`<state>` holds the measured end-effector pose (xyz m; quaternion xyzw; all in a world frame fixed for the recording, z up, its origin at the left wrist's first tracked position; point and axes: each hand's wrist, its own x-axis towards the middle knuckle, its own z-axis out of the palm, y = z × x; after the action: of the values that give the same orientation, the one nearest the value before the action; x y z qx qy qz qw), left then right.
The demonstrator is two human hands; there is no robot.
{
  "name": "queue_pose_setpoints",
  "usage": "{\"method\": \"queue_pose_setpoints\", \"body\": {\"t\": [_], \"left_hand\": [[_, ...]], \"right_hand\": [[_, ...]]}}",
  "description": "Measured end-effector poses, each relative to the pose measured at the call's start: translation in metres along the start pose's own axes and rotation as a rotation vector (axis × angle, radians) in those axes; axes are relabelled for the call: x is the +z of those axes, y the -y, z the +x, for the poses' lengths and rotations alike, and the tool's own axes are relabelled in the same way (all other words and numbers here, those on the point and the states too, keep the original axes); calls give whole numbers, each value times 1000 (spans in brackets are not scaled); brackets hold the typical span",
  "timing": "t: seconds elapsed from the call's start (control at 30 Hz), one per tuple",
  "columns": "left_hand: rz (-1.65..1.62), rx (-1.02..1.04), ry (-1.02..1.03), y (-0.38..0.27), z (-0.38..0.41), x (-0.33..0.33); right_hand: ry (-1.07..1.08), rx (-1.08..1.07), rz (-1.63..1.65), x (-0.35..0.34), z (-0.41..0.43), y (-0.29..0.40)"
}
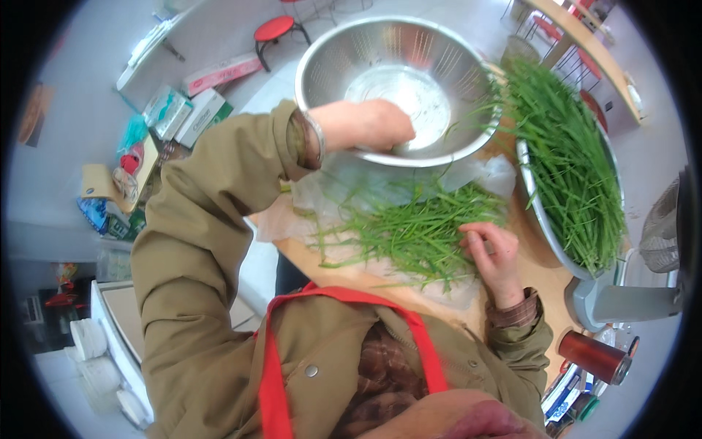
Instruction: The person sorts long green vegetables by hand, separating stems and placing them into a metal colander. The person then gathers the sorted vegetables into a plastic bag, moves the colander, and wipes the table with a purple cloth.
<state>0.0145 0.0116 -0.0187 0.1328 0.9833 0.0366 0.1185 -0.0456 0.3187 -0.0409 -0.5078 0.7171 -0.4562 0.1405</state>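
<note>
My left hand [364, 125] is over the near rim of a perforated stainless steel colander [397, 161], its fingers curled down and their tips hidden. A loose pile of long green leaves, like garlic chives [417, 233], lies on a clear plastic sheet [329, 184] below the colander. At the right end of this pile is my right hand [493, 252], thumb and fingertips drawn close together against the leaves; whether a leaf is between them is unclear. A large metal basin [543, 230] at the right is heaped with the same long greens [570, 170].
The wooden table [307, 258] carries these things. Right of it are a grey fan stand [620, 302] and a dark red can [592, 356]. Boxes [203, 115] and a red stool [274, 28] are beyond on the left; white containers [98, 373] sit at lower left.
</note>
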Motion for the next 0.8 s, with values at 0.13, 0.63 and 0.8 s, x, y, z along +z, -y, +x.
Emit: {"method": "queue_pose_setpoints", "body": {"t": [0.13,0.63,0.8], "left_hand": [[26,-139,106,-17,-1,-13],[-251,-98,-519,-80,-71,-59],[-174,-86,-591,-115,-74,-9]], "right_hand": [[-2,-1,33,2,1,0],[-56,0,89,4,-2,-1],[-88,-7,93,5,-4,-5]]}}
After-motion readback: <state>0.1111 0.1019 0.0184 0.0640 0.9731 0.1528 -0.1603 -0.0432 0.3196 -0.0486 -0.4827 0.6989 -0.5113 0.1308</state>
